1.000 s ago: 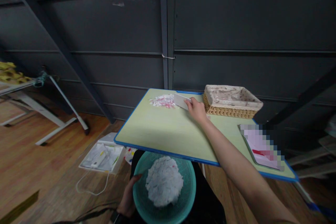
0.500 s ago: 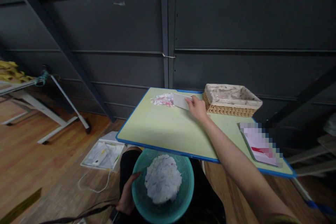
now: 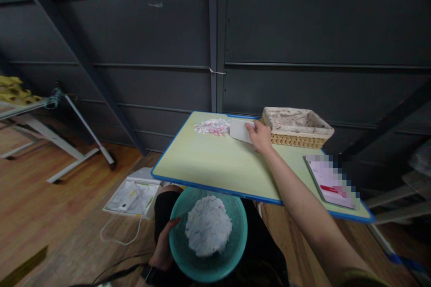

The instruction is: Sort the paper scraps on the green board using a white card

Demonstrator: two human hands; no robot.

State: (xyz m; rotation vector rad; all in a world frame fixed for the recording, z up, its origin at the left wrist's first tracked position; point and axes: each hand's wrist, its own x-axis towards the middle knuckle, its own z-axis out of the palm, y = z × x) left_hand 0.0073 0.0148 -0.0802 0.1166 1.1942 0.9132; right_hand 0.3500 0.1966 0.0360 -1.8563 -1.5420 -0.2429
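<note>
My right hand grips a flat white card over the green tabletop. At the card's left edge lies a spread of small white and pink paper scraps. My left hand is closed on the rim of a teal plastic basket, thumb over the edge and fingers hidden beneath. The basket sits at my lap, holding a rounded heap of whitish paper scraps.
A cloth-lined wicker basket stands at the table's back right, with a pinkish flat tablet or board nearer the right edge. On the floor to the left sits an open white box with a cable. A white-framed table stands farther left.
My right hand has drawn the card a little to the right, and some scraps now lie where it was. My left hand still holds the teal basket.
</note>
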